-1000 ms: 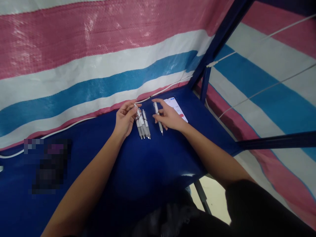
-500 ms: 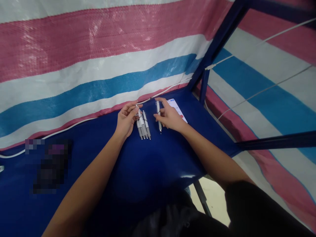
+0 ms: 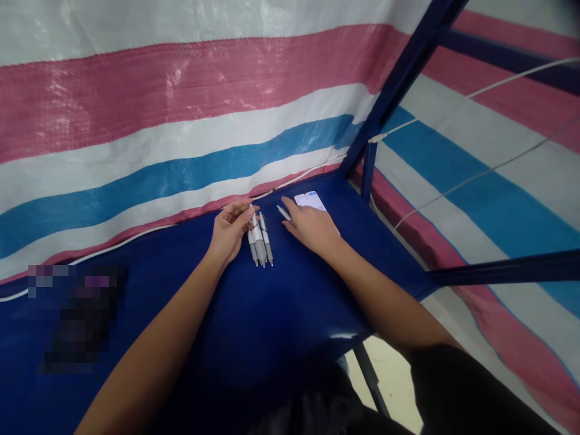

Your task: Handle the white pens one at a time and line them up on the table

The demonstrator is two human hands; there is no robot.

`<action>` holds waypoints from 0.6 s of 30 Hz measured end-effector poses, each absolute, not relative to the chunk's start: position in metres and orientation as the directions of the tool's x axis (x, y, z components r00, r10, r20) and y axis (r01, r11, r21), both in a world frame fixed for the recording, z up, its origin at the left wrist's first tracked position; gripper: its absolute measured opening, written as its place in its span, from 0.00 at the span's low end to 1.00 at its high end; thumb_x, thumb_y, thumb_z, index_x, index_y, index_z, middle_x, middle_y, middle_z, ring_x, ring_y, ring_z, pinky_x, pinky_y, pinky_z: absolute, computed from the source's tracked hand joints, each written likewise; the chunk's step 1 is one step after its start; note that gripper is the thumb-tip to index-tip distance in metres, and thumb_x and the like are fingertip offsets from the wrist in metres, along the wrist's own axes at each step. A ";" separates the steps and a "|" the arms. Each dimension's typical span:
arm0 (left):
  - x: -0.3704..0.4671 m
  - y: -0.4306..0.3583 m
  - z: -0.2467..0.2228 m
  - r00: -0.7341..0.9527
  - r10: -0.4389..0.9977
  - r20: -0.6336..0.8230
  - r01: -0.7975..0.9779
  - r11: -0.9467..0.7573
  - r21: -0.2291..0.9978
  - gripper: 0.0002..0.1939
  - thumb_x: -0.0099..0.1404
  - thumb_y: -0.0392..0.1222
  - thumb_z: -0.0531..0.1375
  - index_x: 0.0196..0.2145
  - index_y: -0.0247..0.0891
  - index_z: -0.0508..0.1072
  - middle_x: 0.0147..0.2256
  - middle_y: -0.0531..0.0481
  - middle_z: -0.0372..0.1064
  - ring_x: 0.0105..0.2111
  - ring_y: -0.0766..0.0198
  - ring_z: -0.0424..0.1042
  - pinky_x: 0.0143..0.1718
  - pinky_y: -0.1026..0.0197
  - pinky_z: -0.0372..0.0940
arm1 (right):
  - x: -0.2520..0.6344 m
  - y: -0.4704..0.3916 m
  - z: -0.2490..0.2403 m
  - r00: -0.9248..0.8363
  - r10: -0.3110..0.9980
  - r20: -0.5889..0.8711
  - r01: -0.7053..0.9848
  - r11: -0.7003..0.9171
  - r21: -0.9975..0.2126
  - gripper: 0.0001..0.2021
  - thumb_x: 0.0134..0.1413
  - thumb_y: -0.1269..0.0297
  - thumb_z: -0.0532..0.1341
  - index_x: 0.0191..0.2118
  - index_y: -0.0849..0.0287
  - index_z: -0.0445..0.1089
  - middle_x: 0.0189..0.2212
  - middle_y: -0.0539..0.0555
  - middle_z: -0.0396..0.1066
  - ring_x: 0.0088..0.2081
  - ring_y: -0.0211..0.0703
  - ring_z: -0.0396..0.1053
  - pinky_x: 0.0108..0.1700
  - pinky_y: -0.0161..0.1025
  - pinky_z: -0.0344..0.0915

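Observation:
Several white-and-grey click pens (image 3: 259, 244) lie side by side on the blue table (image 3: 281, 338), grey tips toward me. My left hand (image 3: 231, 231) is at their left, its thumb and fingers closed around the upper end of a pen at the top of the bunch. Apart from them on the right, my right hand (image 3: 312, 226) grips a single pen (image 3: 284, 212) between thumb and fingers. That pen is tilted, and most of it is hidden by the hand. A phone (image 3: 310, 199) with a lit screen lies partly under my right hand.
A blurred dark object (image 3: 84, 320) lies on the table at the left. A white cable (image 3: 122, 238) runs along the back edge by the striped sheet (image 3: 181, 133). Blue frame bars (image 3: 385, 115) and thin cords stand at the right.
The pen in my right hand has turned from lengthwise to slanted, more of it now covered by the hand. The pens at my left hand are bunched closer. The camera view has shifted slightly.

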State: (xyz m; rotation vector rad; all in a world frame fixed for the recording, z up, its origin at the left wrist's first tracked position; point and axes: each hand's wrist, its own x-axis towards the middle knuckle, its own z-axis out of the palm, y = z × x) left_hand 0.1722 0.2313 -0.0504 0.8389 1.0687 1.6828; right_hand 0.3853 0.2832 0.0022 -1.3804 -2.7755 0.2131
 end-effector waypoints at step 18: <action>0.160 0.225 -0.036 -0.281 0.956 0.079 -0.309 -0.168 0.936 0.21 0.52 0.46 0.83 0.41 0.40 0.84 0.34 0.53 0.75 0.31 0.68 0.78 0.29 0.68 0.77 | 0.379 0.251 0.019 -0.692 0.715 -0.098 0.633 0.537 -0.558 0.26 0.80 0.43 0.50 0.40 0.58 0.73 0.36 0.57 0.78 0.36 0.46 0.73 0.36 0.41 0.54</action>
